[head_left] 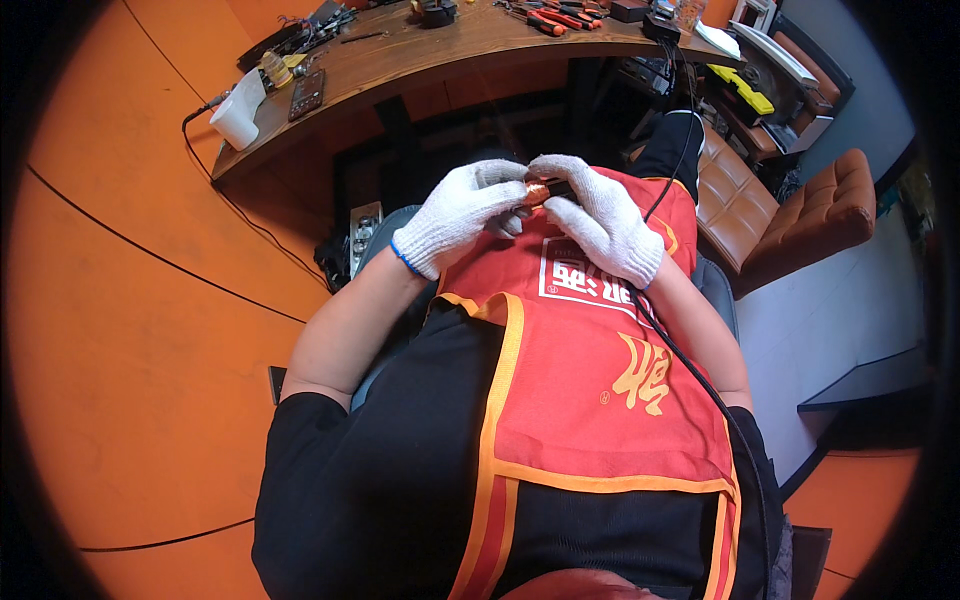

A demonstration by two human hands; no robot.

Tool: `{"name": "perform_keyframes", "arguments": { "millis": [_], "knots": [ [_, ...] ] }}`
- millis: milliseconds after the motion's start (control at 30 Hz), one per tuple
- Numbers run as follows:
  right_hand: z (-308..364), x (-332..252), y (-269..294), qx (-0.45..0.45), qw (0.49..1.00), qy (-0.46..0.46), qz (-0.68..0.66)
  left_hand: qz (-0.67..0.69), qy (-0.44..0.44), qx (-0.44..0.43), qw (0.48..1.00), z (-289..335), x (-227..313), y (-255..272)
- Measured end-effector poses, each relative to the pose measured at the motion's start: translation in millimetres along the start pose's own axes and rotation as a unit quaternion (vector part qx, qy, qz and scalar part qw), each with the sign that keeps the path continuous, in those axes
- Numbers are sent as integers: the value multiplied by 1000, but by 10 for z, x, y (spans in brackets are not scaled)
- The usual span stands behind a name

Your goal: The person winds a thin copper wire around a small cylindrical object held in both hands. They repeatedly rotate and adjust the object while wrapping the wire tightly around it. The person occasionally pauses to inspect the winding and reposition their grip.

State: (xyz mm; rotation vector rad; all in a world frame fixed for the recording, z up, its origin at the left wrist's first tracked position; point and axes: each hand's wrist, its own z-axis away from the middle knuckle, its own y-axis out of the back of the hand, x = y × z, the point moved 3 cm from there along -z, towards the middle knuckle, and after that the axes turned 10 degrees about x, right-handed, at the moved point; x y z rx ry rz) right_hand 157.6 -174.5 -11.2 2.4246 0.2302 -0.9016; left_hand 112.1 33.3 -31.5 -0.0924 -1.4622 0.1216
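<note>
Small copper-coloured part [537, 192] sits pinched between both gloved hands, left hand [462, 215] curled on its left end, right hand [600, 220] gripping its right, black cable [690, 370] trailing below the right hand.

Open air lies above the red apron [590, 380] on the lap, so hands can pass freely there. Ahead, the wooden worktop [400, 60] edge blocks the way. A black cable [690, 370] trails along the right forearm, and a brown chair [800, 210] crowds the right.

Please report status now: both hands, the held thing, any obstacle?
Left hand and right hand gloved, both pinching small copper-coloured part. Black cable trails by right wrist.
</note>
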Motion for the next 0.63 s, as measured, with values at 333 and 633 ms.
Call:
{"name": "perform_keyframes", "arguments": {
  "millis": [333, 633],
  "knots": [
    [37, 177, 3, 68, 985, -149, -61, -110, -156, 38, 981, 38, -1, -144],
    [34, 249, 1, 61, 980, -170, -82, -137, -166, 38, 976, 18, 39, -73]
  ]
}}
